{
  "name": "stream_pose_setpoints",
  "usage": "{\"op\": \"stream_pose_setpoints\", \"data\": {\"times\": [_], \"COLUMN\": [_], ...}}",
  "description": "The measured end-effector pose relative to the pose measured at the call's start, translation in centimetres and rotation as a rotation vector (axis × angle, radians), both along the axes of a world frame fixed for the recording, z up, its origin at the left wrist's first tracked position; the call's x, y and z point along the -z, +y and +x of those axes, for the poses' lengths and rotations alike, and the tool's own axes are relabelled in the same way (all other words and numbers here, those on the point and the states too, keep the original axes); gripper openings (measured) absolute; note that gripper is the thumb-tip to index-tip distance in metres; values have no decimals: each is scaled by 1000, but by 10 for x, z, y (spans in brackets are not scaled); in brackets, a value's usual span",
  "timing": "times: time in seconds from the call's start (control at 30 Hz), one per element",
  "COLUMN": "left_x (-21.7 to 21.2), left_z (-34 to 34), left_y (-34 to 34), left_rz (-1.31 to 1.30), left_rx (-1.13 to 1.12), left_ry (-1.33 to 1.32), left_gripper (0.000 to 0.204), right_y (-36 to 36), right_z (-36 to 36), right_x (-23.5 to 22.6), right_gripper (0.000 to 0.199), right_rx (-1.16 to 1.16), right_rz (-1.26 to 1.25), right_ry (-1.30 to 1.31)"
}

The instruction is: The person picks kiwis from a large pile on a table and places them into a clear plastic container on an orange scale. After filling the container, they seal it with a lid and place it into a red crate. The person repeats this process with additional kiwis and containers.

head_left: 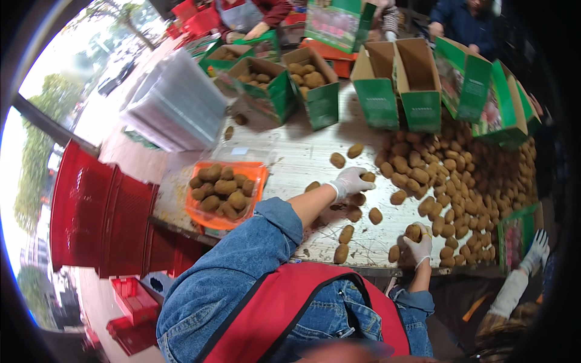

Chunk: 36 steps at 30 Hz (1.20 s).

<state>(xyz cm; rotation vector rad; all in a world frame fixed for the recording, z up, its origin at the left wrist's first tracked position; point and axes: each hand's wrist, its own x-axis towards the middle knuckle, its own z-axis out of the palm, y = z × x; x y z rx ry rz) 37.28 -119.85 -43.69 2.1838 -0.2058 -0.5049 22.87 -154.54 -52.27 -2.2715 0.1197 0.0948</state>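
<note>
My left hand (349, 184), in a white glove, reaches over the middle of the table with its fingers closed round a brown kiwifruit (368, 176). Near the front edge, my right hand (420, 245), also gloved, grips another kiwifruit (413, 232). Several loose kiwifruit lie between and around both hands, one of them a single kiwifruit (375, 216) apart from the others. To the left of my left arm, an orange scale tray (264, 179) bears a clear plastic box filled with kiwifruit (221, 187). A large pile of kiwifruit (463, 199) spreads to the right of my hands.
Green cartons (321, 107) line the table's far side, some with kiwifruit inside. Stacked clear plastic boxes (175, 103) stand at the far left, and red crates (100, 212) beside the table. Co-workers are opposite; another person's gloved hand (535, 251) is at right.
</note>
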Motion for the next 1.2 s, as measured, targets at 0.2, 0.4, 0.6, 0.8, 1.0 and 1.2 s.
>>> {"op": "stream_pose_setpoints", "data": {"times": [0.2, 0.4, 0.6, 0.8, 1.0, 1.2], "left_x": [-76, -133, -126, -102, -40, 28], "left_z": [-135, -192, -193, -183, -221, -341], "left_y": [110, 312, 414, 476, 538, 538], "left_rz": [-358, -71, 459, 208, -60, 82], "left_rx": [-193, -545, -68, -64, -710, -889], "left_ry": [-83, -753, -474, -625, -909, -786], "left_gripper": [61, 35, 58, 81, 54, 28], "right_y": [177, 347, 504, 507, 408, 357], "right_z": [20, 33, 47, 39, -47, -115], "right_x": [-43, -150, -204, -196, -158, -104], "right_gripper": [59, 63, 79, 95, 54, 34], "right_rx": [-545, -912, -1028, -810, -98, 207], "right_rz": [525, 290, -283, -112, 478, 666], "right_ry": [-27, -182, -70, -59, 201, 426]}}
